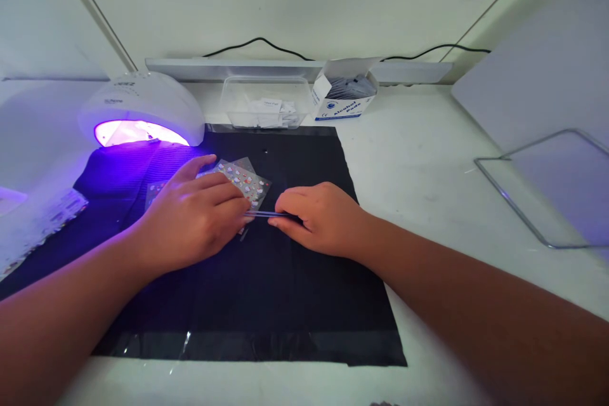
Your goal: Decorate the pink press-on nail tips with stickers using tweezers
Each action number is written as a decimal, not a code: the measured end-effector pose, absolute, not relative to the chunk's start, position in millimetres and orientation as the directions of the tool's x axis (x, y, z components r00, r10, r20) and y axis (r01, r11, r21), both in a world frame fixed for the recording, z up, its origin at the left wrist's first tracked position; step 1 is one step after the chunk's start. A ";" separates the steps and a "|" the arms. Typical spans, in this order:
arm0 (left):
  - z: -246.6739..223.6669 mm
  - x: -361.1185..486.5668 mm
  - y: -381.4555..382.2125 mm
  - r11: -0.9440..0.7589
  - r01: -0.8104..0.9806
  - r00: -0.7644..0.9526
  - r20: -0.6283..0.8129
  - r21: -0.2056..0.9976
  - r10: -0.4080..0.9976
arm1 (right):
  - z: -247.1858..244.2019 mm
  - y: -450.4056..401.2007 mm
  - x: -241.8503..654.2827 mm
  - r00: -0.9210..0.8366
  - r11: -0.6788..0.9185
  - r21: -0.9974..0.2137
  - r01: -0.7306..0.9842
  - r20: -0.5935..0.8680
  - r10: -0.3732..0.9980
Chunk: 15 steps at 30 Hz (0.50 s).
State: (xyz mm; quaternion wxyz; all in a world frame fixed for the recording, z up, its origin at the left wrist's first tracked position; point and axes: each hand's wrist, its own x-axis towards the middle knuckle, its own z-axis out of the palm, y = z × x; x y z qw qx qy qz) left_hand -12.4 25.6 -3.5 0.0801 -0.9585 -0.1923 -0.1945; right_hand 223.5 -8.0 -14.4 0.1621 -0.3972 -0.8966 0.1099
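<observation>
From my distant seat, I see the right hand pinching a thin tool, its long axis running sideways to the nearer left hand, whose grip I cannot tell, partly covering the sticker sheet.

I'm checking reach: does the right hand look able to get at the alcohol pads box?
Likely yes: only mat and tabletop seem to separate the right hand from the open alcohol pads box, though that hand holds a thin tool.
</observation>
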 end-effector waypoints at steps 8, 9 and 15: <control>-2.8 -12.1 24.3 -0.907 0.412 0.826 0.458 -0.093 0.328 | -17.5 -5.6 221.4 -0.631 0.669 -0.239 0.704 0.221 0.744; -2.6 -12.2 24.3 -0.908 0.409 0.826 0.459 -0.088 0.328 | -17.7 -5.4 221.3 -0.632 0.668 -0.233 0.707 0.217 0.744; -2.5 -11.7 24.5 -0.909 0.407 0.827 0.460 -0.095 0.322 | -15.1 -6.6 221.3 -0.627 0.646 -0.232 0.727 0.157 0.763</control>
